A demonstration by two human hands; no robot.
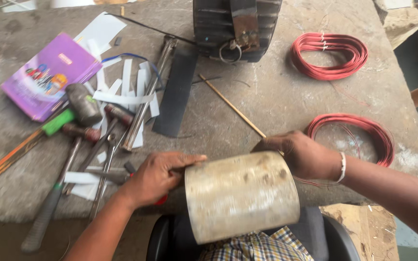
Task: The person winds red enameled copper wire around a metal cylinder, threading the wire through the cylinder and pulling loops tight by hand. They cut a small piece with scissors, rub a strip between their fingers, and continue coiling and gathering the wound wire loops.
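- we've got our left hand (158, 176) wrapped on one end of the metal cylinder (242, 195) and our right hand (300, 154) clutching the other, at the bench's (267, 96) near edge
- open bench between the red wire coils (329, 55)
- purple box (49, 75) far left by the hammers (81, 108)

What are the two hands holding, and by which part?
Both hold a dull grey metal cylinder by its ends: the left hand at the left rim, the right hand at the right rim.
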